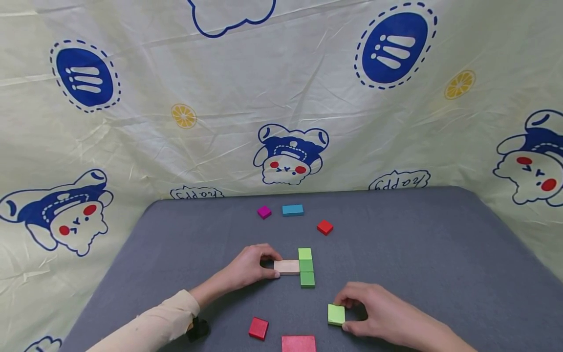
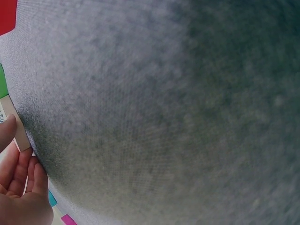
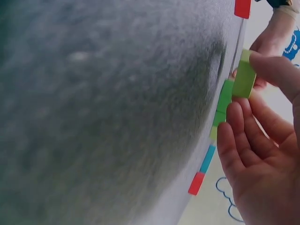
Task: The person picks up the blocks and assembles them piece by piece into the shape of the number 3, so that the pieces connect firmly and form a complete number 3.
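Observation:
A pale wooden block point(image 1: 288, 267) lies on the table, pinched at its left end between the thumb and fingers of my left hand point(image 1: 251, 265). Its right end meets a column of green blocks: a light green one point(image 1: 305, 253) at the far end, then two darker green ones point(image 1: 306, 265). Nearer to me and to the right, my right hand point(image 1: 374, 310) pinches a separate light green block point(image 1: 336, 314) by its right side. That block also shows between thumb and fingers in the right wrist view point(image 3: 244, 77). Whether it touches the table I cannot tell.
Behind the column are a magenta block point(image 1: 264, 212), a blue block point(image 1: 292, 210) and a red block point(image 1: 325, 227). Toward me lie another red block point(image 1: 258, 328) and a larger pinkish-red one point(image 1: 298, 343), cut by the frame edge. A patterned cloth point(image 1: 228, 151) hangs behind the grey table point(image 1: 418, 244).

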`<state>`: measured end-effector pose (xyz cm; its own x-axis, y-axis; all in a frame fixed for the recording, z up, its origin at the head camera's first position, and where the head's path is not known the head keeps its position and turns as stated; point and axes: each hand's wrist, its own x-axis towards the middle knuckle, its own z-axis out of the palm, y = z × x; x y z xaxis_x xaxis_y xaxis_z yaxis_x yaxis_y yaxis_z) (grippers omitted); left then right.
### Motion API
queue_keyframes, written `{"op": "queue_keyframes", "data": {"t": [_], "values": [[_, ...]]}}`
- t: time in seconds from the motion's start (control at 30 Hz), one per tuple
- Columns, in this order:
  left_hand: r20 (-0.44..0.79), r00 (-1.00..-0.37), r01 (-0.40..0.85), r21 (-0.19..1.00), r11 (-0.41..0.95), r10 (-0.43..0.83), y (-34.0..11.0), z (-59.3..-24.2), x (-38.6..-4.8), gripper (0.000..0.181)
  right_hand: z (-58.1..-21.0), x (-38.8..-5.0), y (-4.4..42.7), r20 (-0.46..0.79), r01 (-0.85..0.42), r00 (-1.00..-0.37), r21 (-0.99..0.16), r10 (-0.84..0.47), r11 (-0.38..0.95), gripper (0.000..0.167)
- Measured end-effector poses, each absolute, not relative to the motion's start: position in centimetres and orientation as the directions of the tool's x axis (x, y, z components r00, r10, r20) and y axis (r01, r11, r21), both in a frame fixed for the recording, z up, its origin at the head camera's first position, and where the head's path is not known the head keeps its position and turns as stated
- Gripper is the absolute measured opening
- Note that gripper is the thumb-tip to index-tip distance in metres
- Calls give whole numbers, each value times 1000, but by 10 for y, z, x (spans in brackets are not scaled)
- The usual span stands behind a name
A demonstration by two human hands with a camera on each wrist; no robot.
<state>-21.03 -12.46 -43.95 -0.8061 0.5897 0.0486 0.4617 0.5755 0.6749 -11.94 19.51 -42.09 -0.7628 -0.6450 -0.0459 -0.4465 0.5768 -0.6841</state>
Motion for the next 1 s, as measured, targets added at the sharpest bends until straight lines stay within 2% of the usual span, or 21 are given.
{"op": "queue_keyframes", "data": {"t": [0.3, 0.63, 1.0], "values": [[46, -808, 462, 668, 584, 588, -125, -439, -210, 25, -420, -125, 175, -56, -412, -808, -657, -586, 632, 26], [47, -808, 464, 666, 585, 587, -124, -440, -210, 25, -419, -132, 158, -80, -415, -821, -597, -565, 687, 28], [35, -809, 459, 660, 595, 586, -125, -439, -211, 25, -424, -133, 147, 27, -478, -819, -585, -574, 655, 27]]}}
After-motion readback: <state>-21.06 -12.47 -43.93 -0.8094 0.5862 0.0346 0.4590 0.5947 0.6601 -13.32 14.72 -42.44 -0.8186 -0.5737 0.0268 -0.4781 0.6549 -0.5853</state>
